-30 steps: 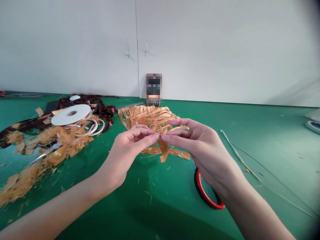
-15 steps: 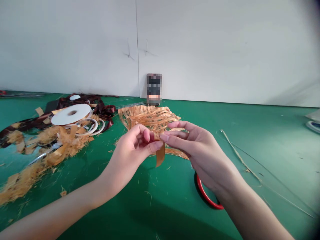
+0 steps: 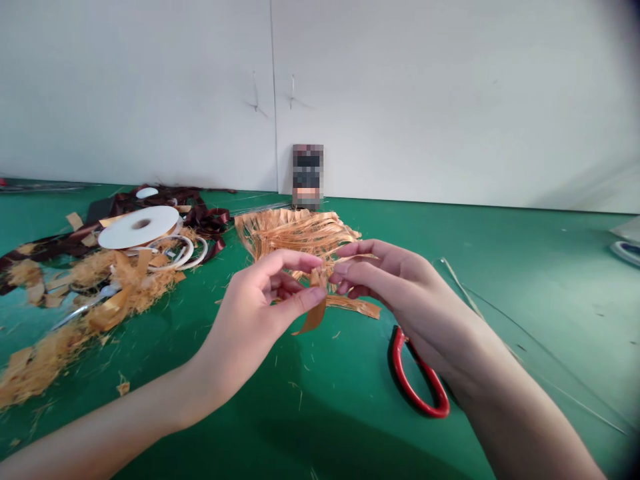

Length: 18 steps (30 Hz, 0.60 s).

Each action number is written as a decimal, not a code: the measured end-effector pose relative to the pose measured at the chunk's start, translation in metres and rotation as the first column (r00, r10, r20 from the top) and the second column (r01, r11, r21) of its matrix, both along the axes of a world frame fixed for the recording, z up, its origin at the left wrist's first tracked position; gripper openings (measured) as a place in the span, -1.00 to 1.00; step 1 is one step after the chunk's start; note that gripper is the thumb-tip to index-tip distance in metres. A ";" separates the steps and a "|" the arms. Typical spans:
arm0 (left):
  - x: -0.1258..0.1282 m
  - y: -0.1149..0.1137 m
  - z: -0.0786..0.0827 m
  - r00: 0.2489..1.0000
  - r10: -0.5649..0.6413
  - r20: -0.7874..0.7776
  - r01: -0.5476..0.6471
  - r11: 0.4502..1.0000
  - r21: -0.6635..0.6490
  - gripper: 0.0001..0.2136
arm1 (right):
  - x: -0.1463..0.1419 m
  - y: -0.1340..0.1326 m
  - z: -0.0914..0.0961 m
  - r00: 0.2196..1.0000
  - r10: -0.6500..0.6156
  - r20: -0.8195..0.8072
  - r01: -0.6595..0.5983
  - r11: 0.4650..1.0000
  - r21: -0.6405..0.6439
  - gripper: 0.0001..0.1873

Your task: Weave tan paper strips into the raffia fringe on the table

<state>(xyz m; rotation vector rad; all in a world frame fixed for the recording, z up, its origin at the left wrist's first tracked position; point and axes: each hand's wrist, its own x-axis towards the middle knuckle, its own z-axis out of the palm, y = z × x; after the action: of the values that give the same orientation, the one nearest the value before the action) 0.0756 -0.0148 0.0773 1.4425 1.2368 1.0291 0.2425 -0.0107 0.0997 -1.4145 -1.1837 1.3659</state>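
Above the worktop (image 3: 565, 280), an orange strip (image 3: 315, 317) is pinched between thumb and fingers of the left hand (image 3: 253, 320). Right hand (image 3: 395, 287) is half closed, fingertips at the strip, contact unclear. Strip judged light, soft and prone to fraying; hold near the pinch, not the loose end. Fringe sheet (image 3: 295, 233) lies behind; red-handled scissors (image 3: 417, 380) lie below right.

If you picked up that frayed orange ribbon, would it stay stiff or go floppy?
Likely floppy and light: the strip hanging below the left hand curves under its own weight. The frayed orange ribbon probably sheds easily too, since loose fibres lie scattered on the green mat, so it may feel fragile if tugged.
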 end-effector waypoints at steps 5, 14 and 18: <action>0.000 -0.001 -0.001 1.000 -0.012 0.018 0.013 0.999 -0.030 -0.76 | 0.001 0.000 -0.001 0.991 0.092 -0.092 -0.094 0.995 -0.021 -0.73; 0.002 -0.002 0.001 0.998 0.061 0.022 -0.060 0.998 -0.037 -0.78 | 0.002 -0.002 -0.002 0.995 0.014 -0.101 -0.013 1.000 0.011 -0.73; 0.002 -0.003 0.003 0.999 0.033 -0.013 -0.033 0.998 -0.049 -0.76 | 0.003 0.000 0.000 0.996 0.001 0.093 -0.015 0.990 0.143 -0.87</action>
<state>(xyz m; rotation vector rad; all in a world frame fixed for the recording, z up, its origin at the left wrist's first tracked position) 0.0775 -0.0177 0.0803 1.3970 1.2901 1.0069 0.2459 -0.0105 0.0997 -1.3846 -1.3223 1.2061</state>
